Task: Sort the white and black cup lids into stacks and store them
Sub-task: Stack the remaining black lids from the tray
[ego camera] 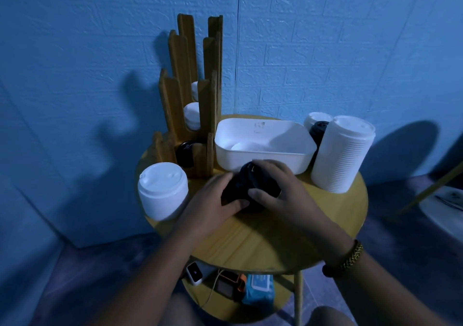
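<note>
- If the squeeze gets loose, the black lid stack (246, 182) could slip apart and the lids could roll off the round surface (263, 238). That is my guess, because the stack is made of many loose pieces.
- The stack is low over the middle of the surface, just in front of the white bin (263, 147). I cannot tell if its bottom rests on the surface.
- A short white lid stack (161, 192) stands just to the left, near the edge. A wide swing that way could knock it to the floor.
- The wooden rack (190, 100) has narrow slots, and the lowest one holds a black lid (185, 154). A tilted stack could catch on the slot walls, I think.
- The room is dim and the black lids look blurry, so a crooked lid would be easy to miss.
- The left hand (218, 200) is curled round the left side of the black stack and grips it.
- The right hand (280, 190) lies over the top and right side, with bent fingers and the thumb on the front. It grips the stack too.
- A tall white lid stack (340, 155) stands at the right, well clear of both hands.
</note>
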`<state>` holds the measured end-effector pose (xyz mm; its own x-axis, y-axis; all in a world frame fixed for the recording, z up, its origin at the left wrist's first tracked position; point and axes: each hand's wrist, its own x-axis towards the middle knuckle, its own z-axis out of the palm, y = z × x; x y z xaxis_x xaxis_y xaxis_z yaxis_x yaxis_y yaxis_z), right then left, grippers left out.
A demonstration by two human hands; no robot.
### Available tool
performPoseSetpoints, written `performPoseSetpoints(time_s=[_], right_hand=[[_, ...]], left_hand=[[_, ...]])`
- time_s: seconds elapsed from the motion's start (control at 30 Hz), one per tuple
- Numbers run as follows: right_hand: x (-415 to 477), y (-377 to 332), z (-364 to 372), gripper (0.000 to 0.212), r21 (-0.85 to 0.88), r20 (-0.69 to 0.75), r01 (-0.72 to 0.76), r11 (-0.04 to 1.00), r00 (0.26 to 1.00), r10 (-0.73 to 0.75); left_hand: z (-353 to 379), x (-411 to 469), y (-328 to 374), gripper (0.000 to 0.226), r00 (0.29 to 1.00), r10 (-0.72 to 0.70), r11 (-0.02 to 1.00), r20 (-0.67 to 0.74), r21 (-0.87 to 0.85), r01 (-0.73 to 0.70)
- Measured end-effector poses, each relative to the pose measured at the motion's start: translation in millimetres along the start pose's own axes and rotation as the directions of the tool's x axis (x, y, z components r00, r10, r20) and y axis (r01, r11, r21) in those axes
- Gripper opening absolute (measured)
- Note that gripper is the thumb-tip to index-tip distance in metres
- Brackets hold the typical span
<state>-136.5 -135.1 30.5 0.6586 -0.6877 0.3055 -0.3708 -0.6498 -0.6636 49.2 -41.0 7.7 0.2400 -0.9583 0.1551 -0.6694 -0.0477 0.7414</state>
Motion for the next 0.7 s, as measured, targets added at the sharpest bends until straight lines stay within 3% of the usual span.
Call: performPoseSetpoints(time_s=[0.43,0.7], right_hand=[[-1,14,11,0.073,0.072,0.003,-0.007,0.997,1.000,0.006],[2,19,10,0.055,-0.032,0.112,0.039,0.999,0.993,-0.036]], left_hand=[[1,-1,-6,0.087,1.000,-0.006,0.999,0.017,-0.034,0.007],[1,-1,-9,0.090,0.999,-0.019,0.999,0.031,-0.036,0.020]])
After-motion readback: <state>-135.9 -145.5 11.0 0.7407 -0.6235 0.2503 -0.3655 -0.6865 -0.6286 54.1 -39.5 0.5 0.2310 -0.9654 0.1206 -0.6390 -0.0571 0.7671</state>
